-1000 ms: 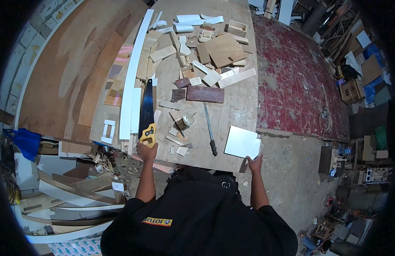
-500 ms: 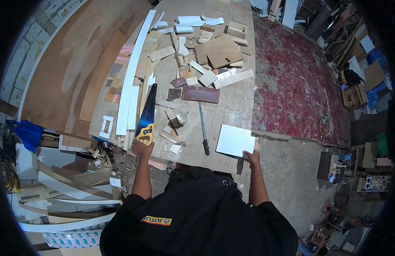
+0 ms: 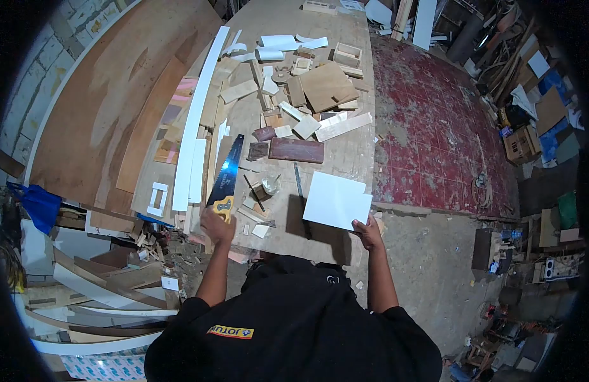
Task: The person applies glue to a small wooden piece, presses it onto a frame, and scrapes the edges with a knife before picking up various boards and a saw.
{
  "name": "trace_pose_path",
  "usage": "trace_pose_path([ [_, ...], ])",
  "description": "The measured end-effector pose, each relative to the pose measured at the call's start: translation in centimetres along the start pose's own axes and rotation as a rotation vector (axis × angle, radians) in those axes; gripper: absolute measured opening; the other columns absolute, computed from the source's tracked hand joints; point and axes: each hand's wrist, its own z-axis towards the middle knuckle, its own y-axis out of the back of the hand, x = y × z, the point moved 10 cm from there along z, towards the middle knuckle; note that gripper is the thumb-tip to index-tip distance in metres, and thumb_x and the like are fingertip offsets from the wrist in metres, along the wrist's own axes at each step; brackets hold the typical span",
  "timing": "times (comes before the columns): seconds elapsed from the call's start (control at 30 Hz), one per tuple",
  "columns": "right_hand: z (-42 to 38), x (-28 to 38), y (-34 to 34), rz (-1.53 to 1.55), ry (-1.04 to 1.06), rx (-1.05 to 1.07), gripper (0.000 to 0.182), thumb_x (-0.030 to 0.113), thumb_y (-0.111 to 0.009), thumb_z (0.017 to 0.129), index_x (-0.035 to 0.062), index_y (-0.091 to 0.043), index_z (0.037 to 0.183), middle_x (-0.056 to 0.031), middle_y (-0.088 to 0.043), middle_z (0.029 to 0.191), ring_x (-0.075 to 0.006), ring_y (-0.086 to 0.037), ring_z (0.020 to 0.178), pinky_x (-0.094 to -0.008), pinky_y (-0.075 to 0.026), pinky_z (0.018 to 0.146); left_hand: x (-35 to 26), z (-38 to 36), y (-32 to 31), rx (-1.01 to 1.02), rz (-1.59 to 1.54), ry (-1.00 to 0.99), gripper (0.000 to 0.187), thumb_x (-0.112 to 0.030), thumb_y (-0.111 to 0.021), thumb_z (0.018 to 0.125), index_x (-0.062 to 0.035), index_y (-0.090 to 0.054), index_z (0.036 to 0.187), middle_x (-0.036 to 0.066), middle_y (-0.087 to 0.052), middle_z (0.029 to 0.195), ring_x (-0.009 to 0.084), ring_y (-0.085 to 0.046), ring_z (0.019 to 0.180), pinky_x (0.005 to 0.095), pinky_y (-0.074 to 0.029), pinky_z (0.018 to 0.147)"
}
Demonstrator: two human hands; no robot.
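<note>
My left hand [image 3: 217, 227] is wrapped round the yellow and black handle of a handsaw [image 3: 227, 174], at the table's near left edge. The saw's dark blue blade points away from me, leaning slightly right. In my right hand [image 3: 369, 233] is a white rectangular board [image 3: 337, 200], gripped at its near right corner. The board is above the table and casts a shadow below it. It hides part of a long thin dark tool [image 3: 297, 173]. A small jar [image 3: 269, 185] and thin wood offcuts [image 3: 252, 212] lie to the right of the saw.
Wood blocks, a brown block [image 3: 296, 150] and a plywood piece [image 3: 324, 87] are heaped farther up the worktable [image 3: 342, 149]. Long white strips [image 3: 201, 121] run along its left side. A large wooden panel [image 3: 94, 105] leans at left. Red floor [image 3: 434, 127] lies to the right.
My right hand has brought the white board left and up, partly over the long thin tool. The handsaw has shifted slightly right and toward me in my left hand.
</note>
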Motion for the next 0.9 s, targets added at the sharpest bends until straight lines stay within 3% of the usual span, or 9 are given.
trace_pose_path([
  [0.1, -0.2, -1.1, -2.2, 0.044, 0.008, 0.068, 0.056, 0.003, -0.072, 0.080, 0.0072, -0.047, 0.130, -0.0074, -0.059, 0.118, -0.0224, -0.062, 0.102, -0.0433, -0.056, 0.083, -5.2, -2.6, 1.8, -0.109, -0.466, -0.403, 0.054, -0.026, -0.075, 0.072, -0.0024, -0.052, 0.115, 0.019, -0.056, 0.109, 0.0373, -0.054, 0.108, 0.0473, -0.041, 0.093],
  [0.17, -0.8, -2.0, -3.6, 0.075, -0.017, 0.070, 0.056, -0.001, -0.071, 0.079, 0.0057, -0.047, 0.129, -0.0080, -0.060, 0.118, -0.0234, -0.061, 0.105, -0.0416, -0.056, 0.086, -8.6, -4.0, 0.5, 0.194, -0.698, -0.509, 0.042, -0.015, -0.074, 0.075, -0.0044, -0.054, 0.110, 0.014, -0.060, 0.101, 0.0316, -0.060, 0.097, 0.0408, -0.047, 0.085],
  [0.23, -1.2, -3.4, -4.6, 0.114, -0.071, 0.090, 0.054, -0.002, -0.070, 0.080, 0.0049, -0.048, 0.128, -0.0076, -0.061, 0.115, -0.0233, -0.062, 0.105, -0.0388, -0.054, 0.090, -11.9, -6.2, -0.7, 0.609, -0.940, -0.518, 0.040, -0.018, -0.073, 0.081, -0.0032, -0.056, 0.113, 0.013, -0.062, 0.109, 0.0227, -0.063, 0.100, 0.0363, -0.050, 0.085],
  [0.3, -1.5, -4.4, -5.5, 0.123, -0.079, 0.089, 0.049, -0.002, -0.069, 0.080, 0.0037, -0.051, 0.125, -0.0071, -0.062, 0.112, -0.0227, -0.062, 0.104, -0.0375, -0.052, 0.092, -13.4, -7.6, -1.7, 0.780, -1.068, -0.454, 0.038, -0.015, -0.072, 0.083, -0.0032, -0.056, 0.115, 0.010, -0.063, 0.110, 0.0183, -0.063, 0.100, 0.0335, -0.051, 0.085],
  [0.63, -2.1, -4.8, -8.8, -0.080, 0.103, 0.117, 0.040, -0.014, -0.063, 0.070, -0.0012, -0.064, 0.108, -0.0060, -0.067, 0.103, -0.0168, -0.063, 0.099, -0.0323, -0.050, 0.090, -13.2, -6.3, -3.3, 0.811, -1.277, -0.429, 0.038, -0.003, -0.069, 0.082, -0.0042, -0.049, 0.114, 0.006, -0.061, 0.103, 0.0120, -0.060, 0.089, 0.0281, -0.051, 0.079],
  [0.7, -2.6, -3.7, -9.7, -0.184, 0.123, 0.105, 0.038, -0.014, -0.065, 0.069, -0.0007, -0.067, 0.105, -0.0066, -0.068, 0.104, -0.0175, -0.063, 0.099, -0.0328, -0.050, 0.090, -12.9, -6.2, -3.8, 0.836, -1.311, -0.363, 0.044, 0.000, -0.067, 0.081, -0.0044, -0.046, 0.119, 0.007, -0.061, 0.102, 0.0126, -0.059, 0.087, 0.0284, -0.051, 0.078],
  [0.77, -3.0, -2.5, -10.5, -0.288, 0.137, 0.089, 0.036, -0.014, -0.067, 0.068, -0.0001, -0.069, 0.101, -0.0073, -0.068, 0.104, -0.0183, -0.063, 0.099, -0.0333, -0.050, 0.091, -11.7, -5.4, -4.6, 0.770, -1.797, -0.164, 0.046, -0.005, -0.064, 0.084, -0.0056, -0.044, 0.125, 0.006, -0.061, 0.100, 0.0124, -0.060, 0.087, 0.0282, -0.051, 0.076],
  [0.83, -4.6, 2.0, -13.6, -0.540, 0.561, 0.201, 0.033, -0.014, -0.070, 0.067, 0.0029, -0.073, 0.096, -0.0084, -0.069, 0.104, -0.0206, -0.063, 0.101, -0.0342, -0.050, 0.091, -10.4, -5.6, -5.0, 0.898, -1.753, 0.062, 0.042, -0.018, -0.058, 0.091, -0.0052, -0.045, 0.129, 0.006, -0.063, 0.101, 0.0129, -0.061, 0.088, 0.0269, -0.050, 0.080],
  [0.9, -6.0, 4.7, -15.5, -0.662, 0.620, 0.221, 0.035, -0.013, -0.068, 0.067, 0.0075, -0.074, 0.095, -0.0080, -0.069, 0.106, -0.0236, -0.059, 0.106, -0.0362, -0.046, 0.096, -10.4, -6.4, -5.6, 1.078, -1.797, 0.333, 0.041, -0.029, -0.054, 0.095, -0.0059, -0.050, 0.128, 0.005, -0.063, 0.098, 0.0126, -0.063, 0.085, 0.0297, -0.052, 0.079],
])
